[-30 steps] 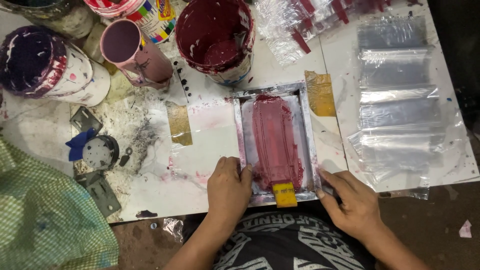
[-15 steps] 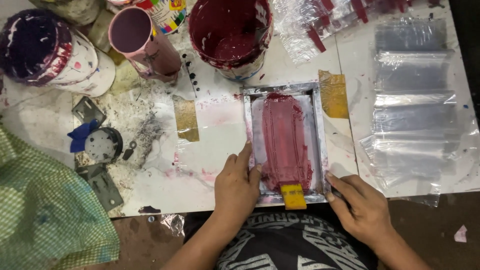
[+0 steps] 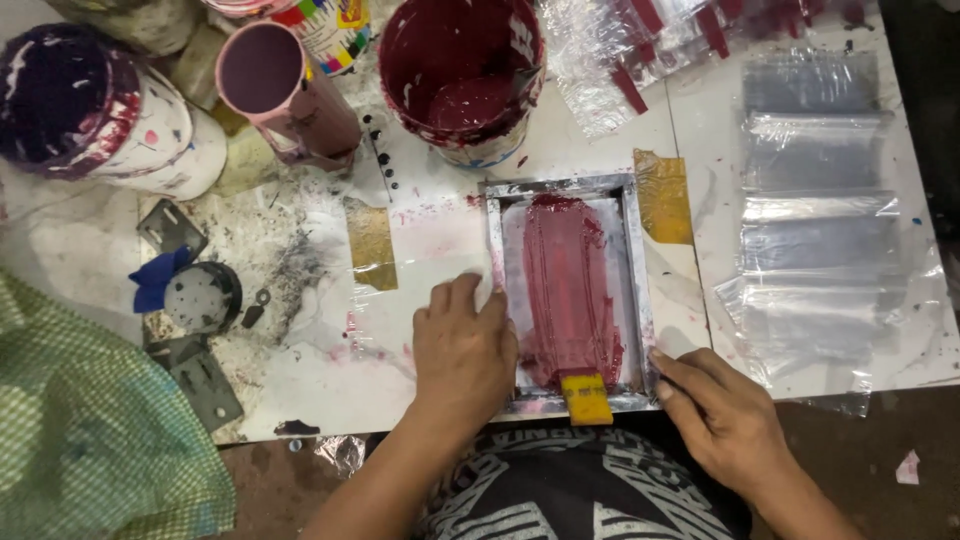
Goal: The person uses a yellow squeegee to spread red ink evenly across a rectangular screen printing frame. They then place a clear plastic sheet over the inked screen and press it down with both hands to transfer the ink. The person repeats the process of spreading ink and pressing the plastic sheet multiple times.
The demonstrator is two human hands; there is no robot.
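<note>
Small metal-framed printing screen (image 3: pixel 568 295) flat on the white table (image 3: pixel 300 380), close to its near edge, taped down by yellow-brown tape (image 3: pixel 664 196) at the far right corner. Dark red ink (image 3: pixel 566 280) already spread in a long band across the mesh; yellow squeegee (image 3: pixel 586 398) parked at the frame's near edge, ink pulled all the way to it, so looks like a stroke is done. Lifting the frame and swapping the piece under it apparently still left; nothing printed visible under the screen. Left hand (image 3: pixel 462 350) flat, palm down, fingers loosely spread, pressing the frame's left rail and the table beside it, gripping nothing. Right hand (image 3: pixel 722 415) open, fingertips (image 3: pixel 660 362) touching the frame's near right corner, holding nothing. Big red paint bucket (image 3: pixel 460 75) at the far edge just beyond the frame, pink cup (image 3: pixel 285 95) left of it, purple-stained bucket (image 3: pixel 95 110) in the far left corner. Row of clear plastic bags (image 3: pixel 815 220) along the right edge, unprinted. Versus half a second ago: both hands in nearly the same places, left fingers a bit more onto the rail, squeegee unmoved, view shifted slightly.
</note>
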